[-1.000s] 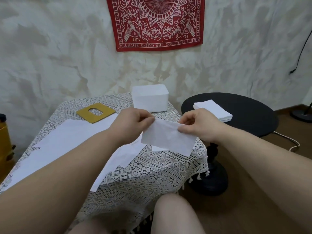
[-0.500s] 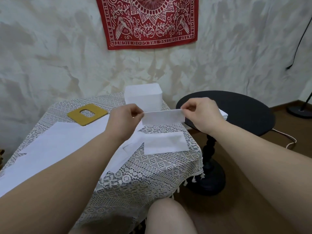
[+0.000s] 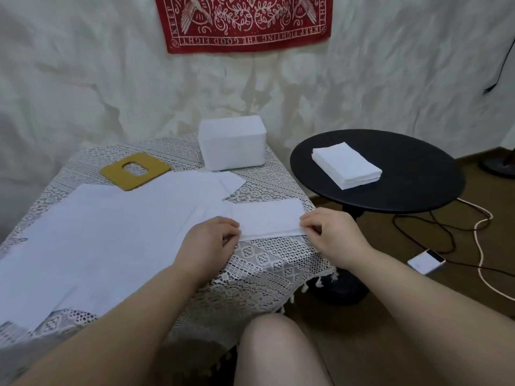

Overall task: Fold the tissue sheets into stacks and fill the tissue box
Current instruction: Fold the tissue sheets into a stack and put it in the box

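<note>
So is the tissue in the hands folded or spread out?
Folded. The tissue lies on the table as a narrow strip with a doubled near edge, which the left hand and right hand pinch at its ends.

Both hands [image 3: 274,236] have lowered the folded tissue [image 3: 269,220] from mid-air onto the table's lace cloth [image 3: 267,263].

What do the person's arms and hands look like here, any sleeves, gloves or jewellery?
Both forearms are bare as far as the frame shows, with no sleeves in view. The left hand and right hand wear no gloves, and no rings, watch or bracelets are visible.
</note>
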Available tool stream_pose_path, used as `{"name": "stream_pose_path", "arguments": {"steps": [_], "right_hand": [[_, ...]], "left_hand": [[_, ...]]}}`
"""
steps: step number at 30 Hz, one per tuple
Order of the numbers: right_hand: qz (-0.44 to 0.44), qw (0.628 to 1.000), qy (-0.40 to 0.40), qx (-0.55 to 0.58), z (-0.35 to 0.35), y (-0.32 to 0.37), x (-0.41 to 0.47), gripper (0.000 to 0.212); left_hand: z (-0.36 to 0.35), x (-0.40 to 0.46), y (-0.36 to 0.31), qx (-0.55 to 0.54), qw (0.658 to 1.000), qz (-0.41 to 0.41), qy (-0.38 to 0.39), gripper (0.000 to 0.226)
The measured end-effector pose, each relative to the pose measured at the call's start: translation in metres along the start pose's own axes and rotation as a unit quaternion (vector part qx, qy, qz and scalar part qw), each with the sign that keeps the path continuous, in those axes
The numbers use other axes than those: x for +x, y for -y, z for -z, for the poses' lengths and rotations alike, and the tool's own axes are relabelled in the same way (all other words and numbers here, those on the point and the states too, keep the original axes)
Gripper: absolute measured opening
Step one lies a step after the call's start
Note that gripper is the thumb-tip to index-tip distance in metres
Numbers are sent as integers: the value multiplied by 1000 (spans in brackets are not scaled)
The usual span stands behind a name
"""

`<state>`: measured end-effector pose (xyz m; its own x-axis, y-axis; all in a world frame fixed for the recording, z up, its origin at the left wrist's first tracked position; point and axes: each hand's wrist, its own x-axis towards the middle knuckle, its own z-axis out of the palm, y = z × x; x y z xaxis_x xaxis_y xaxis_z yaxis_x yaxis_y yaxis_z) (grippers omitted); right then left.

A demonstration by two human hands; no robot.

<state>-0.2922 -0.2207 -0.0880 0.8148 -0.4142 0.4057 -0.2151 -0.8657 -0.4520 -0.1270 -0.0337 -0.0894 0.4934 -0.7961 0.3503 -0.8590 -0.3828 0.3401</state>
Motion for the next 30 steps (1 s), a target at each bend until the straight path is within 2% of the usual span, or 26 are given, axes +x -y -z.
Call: {"name": "stream_pose_path", "arguments": {"steps": [11, 13, 16, 19, 30], "right_hand": [[-33, 999, 30, -5, 0, 0, -5, 16], [-51, 998, 31, 4, 1, 1, -5, 24], [-88, 995, 37, -6, 4, 1, -4, 46], [-130, 990, 51, -13, 5, 2, -4, 58], [-150, 987, 59, -3, 9, 7, 1, 46]], "left_hand": [[-3, -1, 2, -7, 1000, 5, -4, 17], [-3, -1, 2, 13, 1000, 17, -15, 26], [-2, 0, 1, 54, 997, 50, -24, 41], [-3, 2, 3, 74, 994, 79, -6, 46], [-4, 3, 5, 48, 993, 105, 7, 48]]}}
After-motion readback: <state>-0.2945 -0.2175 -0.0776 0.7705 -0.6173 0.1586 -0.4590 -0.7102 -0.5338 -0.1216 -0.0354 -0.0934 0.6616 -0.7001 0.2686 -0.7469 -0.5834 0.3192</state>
